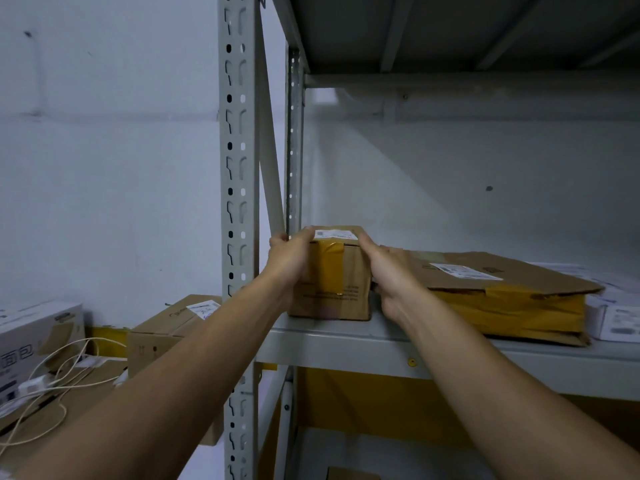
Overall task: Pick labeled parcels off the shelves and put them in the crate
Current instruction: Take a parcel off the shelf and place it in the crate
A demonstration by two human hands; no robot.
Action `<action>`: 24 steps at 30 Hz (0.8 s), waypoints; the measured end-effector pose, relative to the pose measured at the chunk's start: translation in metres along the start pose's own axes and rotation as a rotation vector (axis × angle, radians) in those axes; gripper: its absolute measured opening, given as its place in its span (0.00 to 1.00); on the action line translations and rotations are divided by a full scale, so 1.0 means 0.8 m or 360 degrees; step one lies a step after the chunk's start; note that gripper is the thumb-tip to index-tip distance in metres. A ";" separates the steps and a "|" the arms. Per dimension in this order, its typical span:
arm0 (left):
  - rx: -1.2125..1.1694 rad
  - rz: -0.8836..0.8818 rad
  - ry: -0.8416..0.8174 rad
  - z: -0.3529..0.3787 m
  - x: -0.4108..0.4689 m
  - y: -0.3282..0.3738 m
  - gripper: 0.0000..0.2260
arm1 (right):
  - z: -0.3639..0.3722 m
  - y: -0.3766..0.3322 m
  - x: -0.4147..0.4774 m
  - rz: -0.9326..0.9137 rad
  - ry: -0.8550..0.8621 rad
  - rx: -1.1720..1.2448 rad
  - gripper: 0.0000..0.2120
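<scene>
**Shelf (450, 355) count: three parcels, one gripped**

Hands: 2, both on the same small box (332, 278). Left hand (289, 261) clasps the box's left side, fingers curled over its top left edge. Right hand (391, 275) clasps the right side, fingertips on its top right edge. Both forearms are stretched out towards the shelf.

Small box: brown cardboard, 1 white label (334, 234) on top, yellow tape down the front. It stands upright at the left end of the grey metal shelf, near the front lip, close to the rack post (239, 202).

Other parcels on the same shelf: 1 flat brown parcel (502, 292) with 1 label, just to the right of the right hand; white parcel (620, 320) at the frame edge, cut off, so the count there is uncertain.

Left of the rack, lower down: 1 brown carton (166, 334) with a label, 1 white carton (38, 330), and a loose tangle of pale cables (59, 375).
</scene>
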State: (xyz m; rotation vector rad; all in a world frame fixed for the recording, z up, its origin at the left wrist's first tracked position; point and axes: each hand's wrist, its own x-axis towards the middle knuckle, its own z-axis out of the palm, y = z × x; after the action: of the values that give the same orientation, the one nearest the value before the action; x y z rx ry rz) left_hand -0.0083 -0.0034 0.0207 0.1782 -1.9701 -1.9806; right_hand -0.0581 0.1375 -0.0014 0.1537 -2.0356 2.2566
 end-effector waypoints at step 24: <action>-0.0254 0.0486 -0.0170 -0.017 -0.033 -0.048 0.17 | 0.006 0.020 -0.052 -0.0392 -0.0185 0.0273 0.17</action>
State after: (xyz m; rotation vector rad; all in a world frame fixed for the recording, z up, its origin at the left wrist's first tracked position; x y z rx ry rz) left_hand 0.0150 -0.0082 -0.0213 -0.2573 -1.7656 -1.9646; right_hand -0.0191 0.1309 -0.0229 0.5301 -1.7564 2.3079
